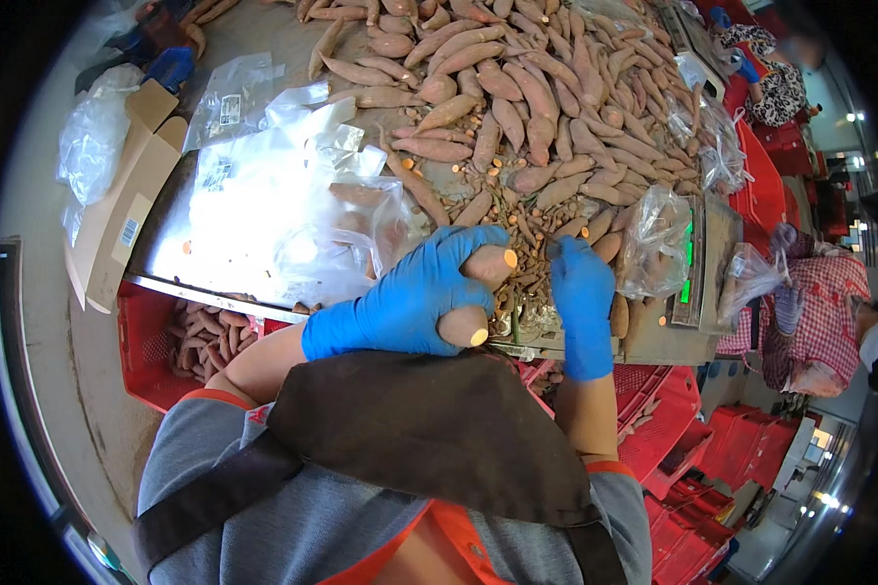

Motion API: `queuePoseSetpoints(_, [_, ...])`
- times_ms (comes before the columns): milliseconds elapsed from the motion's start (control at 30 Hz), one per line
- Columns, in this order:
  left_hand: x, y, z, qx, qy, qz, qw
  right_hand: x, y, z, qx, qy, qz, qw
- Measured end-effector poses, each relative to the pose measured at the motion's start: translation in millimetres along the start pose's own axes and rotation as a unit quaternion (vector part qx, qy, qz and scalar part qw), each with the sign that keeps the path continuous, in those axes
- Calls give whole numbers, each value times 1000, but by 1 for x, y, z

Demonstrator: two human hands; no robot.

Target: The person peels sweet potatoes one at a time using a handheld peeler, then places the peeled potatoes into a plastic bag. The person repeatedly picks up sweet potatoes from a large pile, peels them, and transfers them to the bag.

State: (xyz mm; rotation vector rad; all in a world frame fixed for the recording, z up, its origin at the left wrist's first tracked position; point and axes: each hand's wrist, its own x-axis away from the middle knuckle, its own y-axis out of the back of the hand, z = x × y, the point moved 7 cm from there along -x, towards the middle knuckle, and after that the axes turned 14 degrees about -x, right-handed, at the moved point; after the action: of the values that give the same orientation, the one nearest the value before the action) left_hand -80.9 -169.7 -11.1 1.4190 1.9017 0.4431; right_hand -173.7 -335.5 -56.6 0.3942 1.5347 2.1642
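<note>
My left hand (424,289), in a blue glove, grips two sweet potatoes, one upper (489,265) and one lower (462,326). Each shows a pale orange cut end towards the right. Across from it, my right hand (584,281), also gloved in blue, is curled with its fingertips near the trimmings; something small and dark shows at them, too blurred to name. Between the hands lie cut sweet potato tips and thin root ends (530,274) on the table. Beyond them spreads a large heap of whole sweet potatoes (534,95).
Clear plastic bags (263,197) cover the table's left part, beside an open cardboard box (128,190). A filled bag (655,241) rests by a scale with a green display (688,256). Red crates (143,351) stand below the table edge. Co-workers (823,314) are at the right.
</note>
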Motion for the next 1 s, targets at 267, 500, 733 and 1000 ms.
queuePoseSetpoints(267, [-10,-14,-5,-7,-70,-28,997,31,-66,46,-791,-345,114,492])
queuePoseSetpoints(500, [3,-14,15,422,129,16,897,4,-26,61,-809,-44,14,586])
queuePoseSetpoints(733, [3,-21,22,449,196,31,871,14,-23,36,-699,-79,-4,711])
queuePoseSetpoints(1000, [5,-24,27,283,138,52,948,8,-21,43,-213,86,-38,972])
